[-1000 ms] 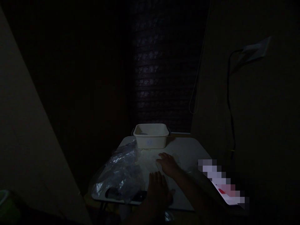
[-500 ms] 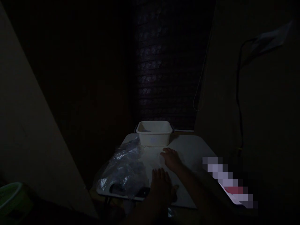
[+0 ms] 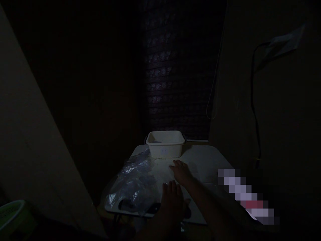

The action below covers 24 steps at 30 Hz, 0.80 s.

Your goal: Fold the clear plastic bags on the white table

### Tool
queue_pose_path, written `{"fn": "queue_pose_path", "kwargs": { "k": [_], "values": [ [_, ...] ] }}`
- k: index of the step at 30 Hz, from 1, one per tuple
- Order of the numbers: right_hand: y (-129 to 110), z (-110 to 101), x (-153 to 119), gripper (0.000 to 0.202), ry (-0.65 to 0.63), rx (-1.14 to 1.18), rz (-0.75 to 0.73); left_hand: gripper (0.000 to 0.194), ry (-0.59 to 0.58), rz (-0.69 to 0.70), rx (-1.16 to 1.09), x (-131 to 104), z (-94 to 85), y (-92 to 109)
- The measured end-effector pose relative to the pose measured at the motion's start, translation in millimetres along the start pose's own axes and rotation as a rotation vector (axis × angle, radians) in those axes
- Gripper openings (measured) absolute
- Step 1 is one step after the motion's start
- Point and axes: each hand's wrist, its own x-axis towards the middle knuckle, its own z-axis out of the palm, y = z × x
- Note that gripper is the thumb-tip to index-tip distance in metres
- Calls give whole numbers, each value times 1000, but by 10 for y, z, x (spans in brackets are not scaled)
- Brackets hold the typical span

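Note:
My left hand [image 3: 172, 197] lies flat near the front of a small white table [image 3: 200, 157], its fingers stretched forward. Farther along, my right hand [image 3: 181, 172] rests low over the tabletop, its fingers extended and pointing left. Faint clear edges show by the right hand, perhaps thin plastic, but it is too dark to be sure. A heap of clear plastic bags [image 3: 136, 179] covers the table's left side, close to my left hand. Beyond both hands stands a cream plastic basin [image 3: 165, 150] with dark side handles; its contents are hard to make out.
A green bucket [image 3: 12, 214] is at the lower left. Right of the table is a bright, pixelated object [image 3: 245, 194]. A cable [image 3: 253, 90] hangs from a wall outlet [image 3: 286, 42]. A dark blind [image 3: 175, 77] hangs behind the table.
My right hand has shifted slightly left and my left hand stays nearly in place. The view has moved a little; the basin and plastic bags are unchanged.

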Motion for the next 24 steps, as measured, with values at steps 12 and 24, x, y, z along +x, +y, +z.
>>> {"fn": "queue_pose_path", "kwargs": {
  "k": [12, 24],
  "values": [
    [222, -241, -338, 37, 23, -60, -43, 54, 113, -13, 48, 160, 28, -33],
    [768, -608, -941, 22, -104, -1, 544, 33, 42, -37, -208, 179, -213, -488]
  ]
}}
